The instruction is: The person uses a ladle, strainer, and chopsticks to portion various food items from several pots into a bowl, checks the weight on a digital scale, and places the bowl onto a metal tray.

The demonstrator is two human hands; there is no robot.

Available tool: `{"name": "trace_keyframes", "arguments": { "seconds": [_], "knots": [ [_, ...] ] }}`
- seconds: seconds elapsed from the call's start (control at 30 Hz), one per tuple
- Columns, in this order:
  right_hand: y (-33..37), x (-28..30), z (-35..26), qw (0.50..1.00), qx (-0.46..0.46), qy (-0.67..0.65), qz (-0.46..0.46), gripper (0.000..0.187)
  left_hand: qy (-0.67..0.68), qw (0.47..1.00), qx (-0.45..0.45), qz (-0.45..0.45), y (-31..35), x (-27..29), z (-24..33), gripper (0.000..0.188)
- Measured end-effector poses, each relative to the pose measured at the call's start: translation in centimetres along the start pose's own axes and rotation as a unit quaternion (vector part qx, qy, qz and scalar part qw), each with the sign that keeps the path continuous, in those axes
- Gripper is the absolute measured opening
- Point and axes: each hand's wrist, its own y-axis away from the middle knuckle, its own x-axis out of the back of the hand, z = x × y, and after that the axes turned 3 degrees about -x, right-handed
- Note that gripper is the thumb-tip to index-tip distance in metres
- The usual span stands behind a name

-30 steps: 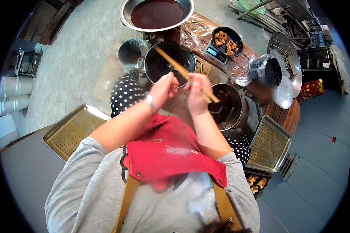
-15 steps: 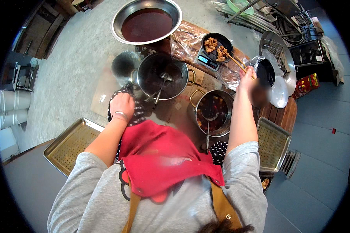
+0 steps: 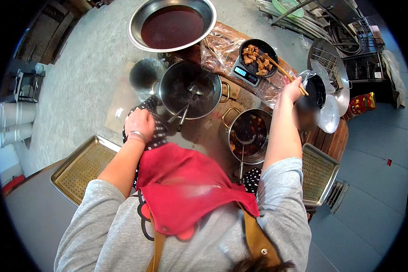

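Chopsticks gripped by right hand, meat ahead apparently being picked; steady pinch called for. Left hand is curled, hold can't be told.

Wooden worktop carried crumpled clear plastic, digital scale; dark bowl and whitish oval dish sat toward right end.

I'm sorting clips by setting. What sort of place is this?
Likely a makeshift cooking area or small food workshop: two metal pots hold dark liquid, a black dish of browned food pieces sits on a digital scale, and a wide metal basin holds reddish liquid.
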Motion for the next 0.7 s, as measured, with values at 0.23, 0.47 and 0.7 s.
{"name": "trace_keyframes", "arguments": {
  "seconds": [0.23, 0.47, 0.7],
  "knots": [
    [-0.1, 2.3, -1.5, 0.994, -0.077, -0.069, 0.037, 0.033, -0.003, 1.000, 0.019, -0.022, 0.0, 0.2, 0.2, 0.015],
    [2.8, 4.2, -3.0, 0.995, -0.055, -0.077, -0.015, 0.036, -0.004, 0.998, 0.037, -0.044, 0.2, 0.5, 0.3, 0.018],
    [12.0, 6.2, -2.5, 0.985, -0.110, -0.073, -0.113, 0.030, 0.000, 0.998, 0.042, -0.049, 0.6, 0.9, 0.3, 0.018]
  ]
}}
